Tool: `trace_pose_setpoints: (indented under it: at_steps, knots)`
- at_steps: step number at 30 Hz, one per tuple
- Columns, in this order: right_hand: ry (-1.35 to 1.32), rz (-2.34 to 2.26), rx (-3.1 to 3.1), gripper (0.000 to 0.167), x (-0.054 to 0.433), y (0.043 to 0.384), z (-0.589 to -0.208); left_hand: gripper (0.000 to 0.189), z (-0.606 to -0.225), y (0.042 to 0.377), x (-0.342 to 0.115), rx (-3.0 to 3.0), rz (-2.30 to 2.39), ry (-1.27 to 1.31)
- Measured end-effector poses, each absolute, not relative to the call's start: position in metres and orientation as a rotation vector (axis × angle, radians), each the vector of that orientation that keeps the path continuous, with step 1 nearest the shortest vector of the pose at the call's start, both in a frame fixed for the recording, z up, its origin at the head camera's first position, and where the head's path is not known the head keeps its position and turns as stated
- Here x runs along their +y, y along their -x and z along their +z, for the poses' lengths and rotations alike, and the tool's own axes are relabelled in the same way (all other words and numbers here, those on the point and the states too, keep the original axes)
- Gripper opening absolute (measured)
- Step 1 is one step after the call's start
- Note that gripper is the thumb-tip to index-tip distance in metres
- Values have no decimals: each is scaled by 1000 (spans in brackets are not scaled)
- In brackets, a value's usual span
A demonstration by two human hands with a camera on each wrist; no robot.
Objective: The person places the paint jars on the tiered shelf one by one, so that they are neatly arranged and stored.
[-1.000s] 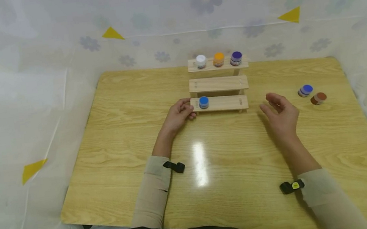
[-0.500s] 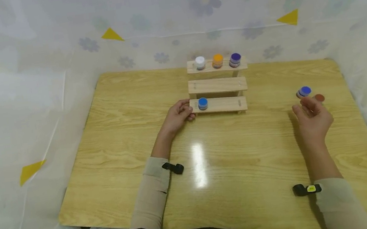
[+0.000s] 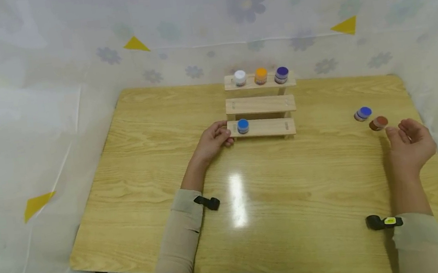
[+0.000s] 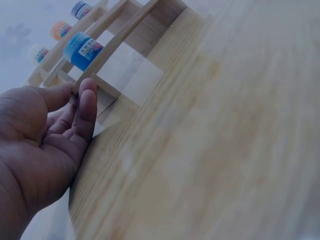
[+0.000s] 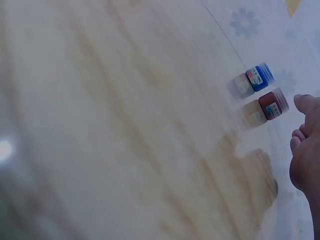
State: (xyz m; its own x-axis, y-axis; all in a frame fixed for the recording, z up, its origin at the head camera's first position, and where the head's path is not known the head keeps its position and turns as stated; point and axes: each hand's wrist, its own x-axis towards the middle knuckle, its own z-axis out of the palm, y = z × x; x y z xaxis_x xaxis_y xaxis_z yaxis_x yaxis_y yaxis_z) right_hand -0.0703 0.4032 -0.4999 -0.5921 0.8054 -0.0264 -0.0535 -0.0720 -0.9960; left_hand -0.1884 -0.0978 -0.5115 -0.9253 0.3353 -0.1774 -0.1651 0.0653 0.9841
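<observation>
My left hand (image 3: 212, 141) pinches the left end of the lowest step of a three-step wooden display rack (image 3: 268, 127); in the left wrist view the thumb and fingers meet at the board's end. Close to that grip, a light-blue paint jar (image 3: 243, 126) stands upright on the same step. Over the right side of the table hovers my right hand (image 3: 412, 149), fingers loosely bent and holding nothing. Just left of its fingertips is a brown paint jar (image 3: 379, 123), and a blue-violet paint jar (image 3: 362, 114) stands beside that one.
On the top step are a white jar (image 3: 240, 78), an orange jar (image 3: 261, 76) and a dark purple jar (image 3: 281, 75). The middle step (image 3: 260, 104) is bare wood. A flowered sheet (image 3: 176, 59) hangs behind the wooden table (image 3: 152, 131).
My right hand has moved right across the table, passing in front of the brown and blue-violet jars to the brown jar's right side. The left hand keeps its hold on the rack.
</observation>
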Motion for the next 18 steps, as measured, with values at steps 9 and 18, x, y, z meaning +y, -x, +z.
trace_pose_setpoints:
  at_steps: [9,18]
  knots:
    - [779,1878,-1750,61,423,77,-506,48,-512,189,-98,1981,1928,-154]
    - [714,1908,-1777,47,423,81,-509,48,-512,189,-98,1980,1924,-151]
